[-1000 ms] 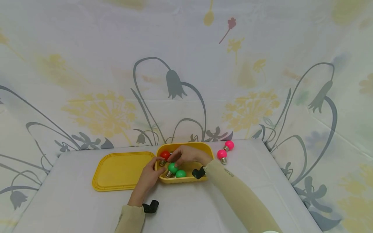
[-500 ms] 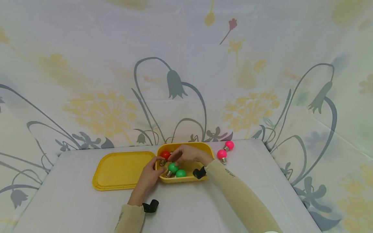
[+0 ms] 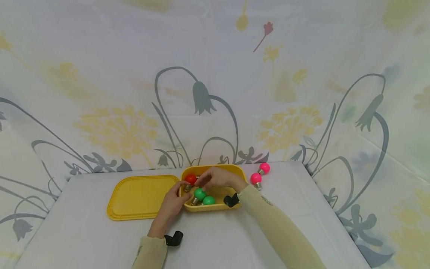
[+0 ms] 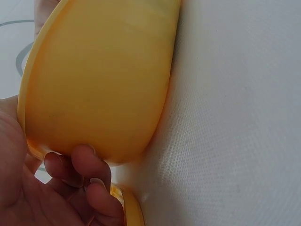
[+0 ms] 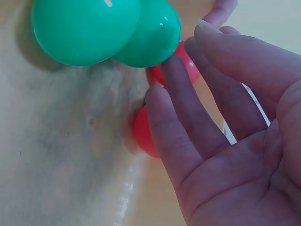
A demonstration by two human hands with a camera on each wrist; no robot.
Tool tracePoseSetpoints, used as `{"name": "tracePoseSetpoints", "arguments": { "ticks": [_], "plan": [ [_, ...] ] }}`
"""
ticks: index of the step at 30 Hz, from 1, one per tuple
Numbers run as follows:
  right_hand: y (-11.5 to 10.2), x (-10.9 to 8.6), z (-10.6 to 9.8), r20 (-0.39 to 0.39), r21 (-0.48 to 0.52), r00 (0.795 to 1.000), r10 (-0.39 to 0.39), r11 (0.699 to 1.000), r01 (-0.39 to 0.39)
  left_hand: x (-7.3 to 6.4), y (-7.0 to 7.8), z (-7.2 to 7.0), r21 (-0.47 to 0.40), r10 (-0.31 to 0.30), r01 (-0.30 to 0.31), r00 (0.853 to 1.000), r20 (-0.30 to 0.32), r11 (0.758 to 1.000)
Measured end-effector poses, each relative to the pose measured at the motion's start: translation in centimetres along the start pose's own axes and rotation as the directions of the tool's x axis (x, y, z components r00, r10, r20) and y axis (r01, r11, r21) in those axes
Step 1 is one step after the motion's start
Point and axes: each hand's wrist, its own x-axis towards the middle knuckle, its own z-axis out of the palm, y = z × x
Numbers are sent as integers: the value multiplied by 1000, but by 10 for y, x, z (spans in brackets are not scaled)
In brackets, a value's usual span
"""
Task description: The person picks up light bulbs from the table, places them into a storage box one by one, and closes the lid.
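My left hand (image 3: 173, 201) grips the left end of a yellow plastic box (image 4: 99, 80), its thumb over the rim and its fingers curled against the outer wall. Inside the box, my right hand (image 3: 216, 178) reaches down at the far side with fingers loosely extended, holding nothing. Its fingertips overlap two red light bulbs (image 5: 148, 134) in the right wrist view. Two green light bulbs (image 3: 209, 200) with metal screw bases lie nearer the box's front wall. In the head view one red bulb (image 3: 190, 179) shows plainly beside the right fingertips; the other is mostly hidden.
A flat yellow lid (image 3: 141, 198) lies left of the box on the white-covered table (image 3: 208, 239). Right of the box are two pink light bulbs (image 3: 256, 178). A floral cloth backdrop (image 3: 215, 93) rises behind the table and along both sides.
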Motion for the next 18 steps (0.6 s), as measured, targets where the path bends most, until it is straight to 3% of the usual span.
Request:
{"name": "tracePoseSetpoints", "arguments": {
  "ticks": [18],
  "plan": [
    [3,-4,0,-21,22,1000,-3,1000,4,-1,0,0,28,0,0,1000,-15,1000]
  ]
}}
